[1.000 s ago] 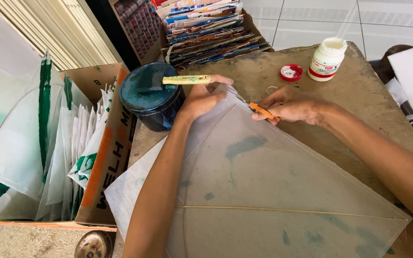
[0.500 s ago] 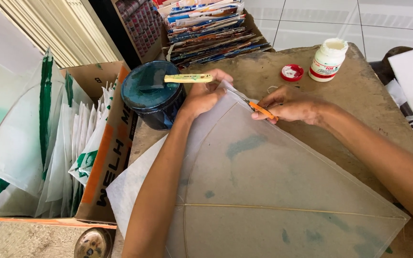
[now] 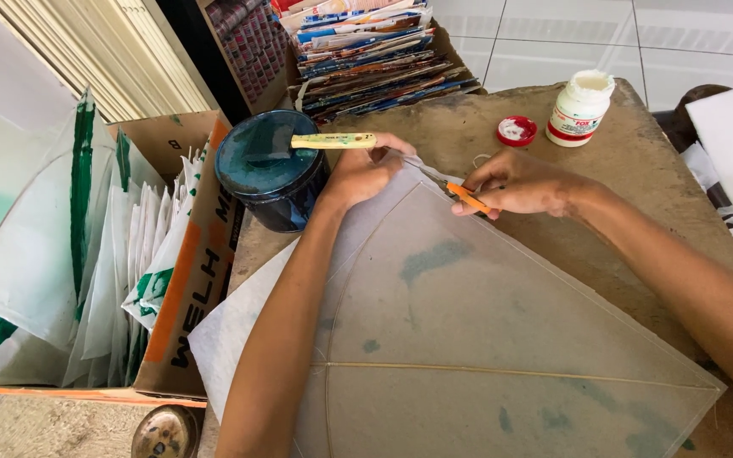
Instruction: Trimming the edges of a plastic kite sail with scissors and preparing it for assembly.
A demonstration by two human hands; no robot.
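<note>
Two packages sit at the bench's far edge: a white glue bottle [image 3: 579,108] and its red cap [image 3: 517,131]. Right hand [image 3: 523,182] fingers clamp orange scissors [image 3: 460,192] (pointing far-left) at the kite's [image 3: 502,339] tip, pinched by left hand [image 3: 365,174].

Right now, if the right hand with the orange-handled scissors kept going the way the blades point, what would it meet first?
Probably the left hand: the right hand's orange-handled scissors point left along the translucent kite paper's top edge, toward its fingers; depth unclear.

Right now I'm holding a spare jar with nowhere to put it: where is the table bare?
Bare table lies right of the white glue bottle, beyond the right hand, and between the red cap and the left hand. The kite sheet crowds the near side.
</note>
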